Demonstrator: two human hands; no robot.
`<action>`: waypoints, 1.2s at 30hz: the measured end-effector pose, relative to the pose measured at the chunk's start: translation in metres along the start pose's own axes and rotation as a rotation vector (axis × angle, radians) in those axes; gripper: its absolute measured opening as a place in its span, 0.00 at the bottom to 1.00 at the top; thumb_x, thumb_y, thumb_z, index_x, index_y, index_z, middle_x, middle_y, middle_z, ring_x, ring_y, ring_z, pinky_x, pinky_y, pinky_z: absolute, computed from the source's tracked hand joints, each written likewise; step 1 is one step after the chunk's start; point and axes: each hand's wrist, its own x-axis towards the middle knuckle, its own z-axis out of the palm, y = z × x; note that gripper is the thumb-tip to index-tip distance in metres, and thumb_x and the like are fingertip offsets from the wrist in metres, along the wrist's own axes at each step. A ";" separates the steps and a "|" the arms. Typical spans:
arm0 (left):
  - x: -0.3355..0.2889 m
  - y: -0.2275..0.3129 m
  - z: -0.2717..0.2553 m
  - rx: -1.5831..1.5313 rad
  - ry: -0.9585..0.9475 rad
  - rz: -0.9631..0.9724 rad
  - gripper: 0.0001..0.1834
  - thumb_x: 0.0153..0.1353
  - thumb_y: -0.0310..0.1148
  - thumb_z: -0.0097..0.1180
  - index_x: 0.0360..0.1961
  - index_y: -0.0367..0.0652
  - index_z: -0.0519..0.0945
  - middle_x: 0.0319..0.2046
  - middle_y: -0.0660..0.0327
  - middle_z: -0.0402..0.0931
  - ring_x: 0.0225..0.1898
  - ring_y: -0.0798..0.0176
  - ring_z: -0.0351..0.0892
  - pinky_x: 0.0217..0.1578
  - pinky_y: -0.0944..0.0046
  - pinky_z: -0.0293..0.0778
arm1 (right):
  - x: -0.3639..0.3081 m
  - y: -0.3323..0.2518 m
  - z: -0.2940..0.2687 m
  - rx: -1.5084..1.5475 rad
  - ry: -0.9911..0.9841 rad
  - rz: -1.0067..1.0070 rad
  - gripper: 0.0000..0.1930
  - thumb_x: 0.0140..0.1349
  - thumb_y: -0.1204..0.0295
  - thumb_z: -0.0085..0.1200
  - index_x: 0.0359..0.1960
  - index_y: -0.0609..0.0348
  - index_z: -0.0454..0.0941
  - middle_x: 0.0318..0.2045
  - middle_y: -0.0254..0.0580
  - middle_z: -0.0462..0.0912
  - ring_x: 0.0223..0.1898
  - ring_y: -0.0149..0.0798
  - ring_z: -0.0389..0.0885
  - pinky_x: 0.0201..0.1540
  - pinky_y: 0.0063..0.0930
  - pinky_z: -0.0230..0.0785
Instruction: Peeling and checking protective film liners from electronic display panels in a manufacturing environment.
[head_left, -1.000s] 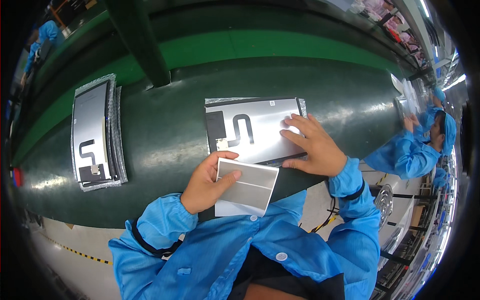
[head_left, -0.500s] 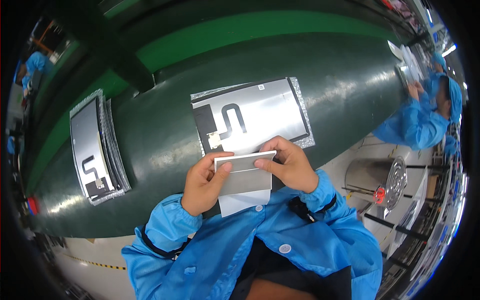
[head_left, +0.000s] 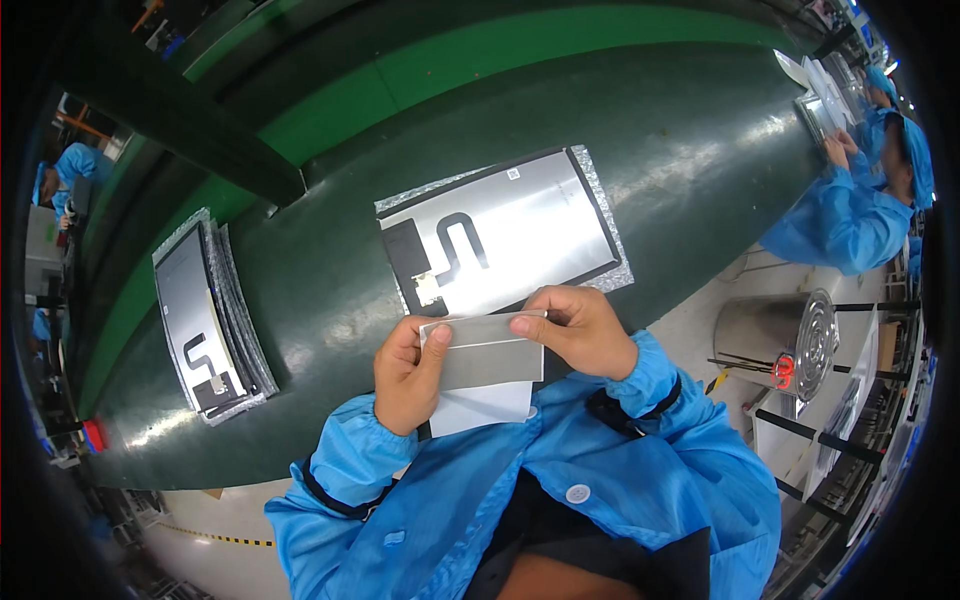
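Between my two hands I hold a grey rectangular sheet (head_left: 490,366), with a white film or paper (head_left: 482,412) hanging from its lower edge. My left hand (head_left: 408,370) pinches the sheet's upper left corner, thumb on top. At the upper right corner my right hand (head_left: 582,330) grips it the same way. Just beyond my hands lies a flat silver panel (head_left: 540,225) with a dark border and a black bent strip. Its lower edge is partly hidden behind my hands. Under the panel is silvery bubble wrap (head_left: 618,265).
A stack of similar panels (head_left: 195,315) lies at the left on the dark green table (head_left: 320,340). At the far right a person in blue (head_left: 850,215) handles flat pieces. A round metal drum (head_left: 765,340) with red-handled scissors (head_left: 783,372) stands beside the table. A dark post (head_left: 230,150) rises at the back left.
The top edge of the sheet has tipped, so its white upper face shows less. The hanging white film has shifted slightly left. Both hands keep their grip while the whole view has turned a little.
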 end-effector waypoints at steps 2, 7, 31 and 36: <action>-0.001 0.003 0.001 0.080 0.040 0.019 0.13 0.71 0.37 0.54 0.40 0.36 0.77 0.34 0.64 0.80 0.35 0.76 0.74 0.38 0.73 0.71 | 0.000 -0.006 0.000 -0.052 0.003 -0.007 0.14 0.63 0.63 0.63 0.31 0.63 0.81 0.21 0.35 0.81 0.23 0.23 0.73 0.25 0.20 0.64; 0.000 0.000 -0.002 0.119 0.075 0.012 0.14 0.71 0.39 0.54 0.36 0.37 0.78 0.29 0.68 0.78 0.31 0.78 0.71 0.32 0.73 0.70 | 0.000 -0.005 0.000 -0.181 0.007 -0.013 0.15 0.62 0.62 0.64 0.28 0.64 0.82 0.19 0.37 0.81 0.22 0.24 0.73 0.24 0.21 0.64; -0.003 0.001 -0.005 0.340 -0.073 0.018 0.12 0.67 0.35 0.59 0.39 0.34 0.81 0.28 0.62 0.82 0.29 0.74 0.78 0.29 0.71 0.74 | -0.008 -0.054 0.008 -0.645 0.182 -0.501 0.11 0.55 0.73 0.67 0.39 0.63 0.83 0.38 0.45 0.81 0.41 0.42 0.79 0.43 0.31 0.72; -0.003 0.004 0.002 0.389 -0.053 0.163 0.10 0.63 0.35 0.63 0.34 0.37 0.84 0.19 0.59 0.78 0.19 0.73 0.72 0.21 0.66 0.66 | 0.002 -0.053 0.026 -0.559 -0.014 -0.476 0.11 0.54 0.75 0.66 0.40 0.61 0.83 0.36 0.43 0.80 0.39 0.43 0.79 0.42 0.32 0.73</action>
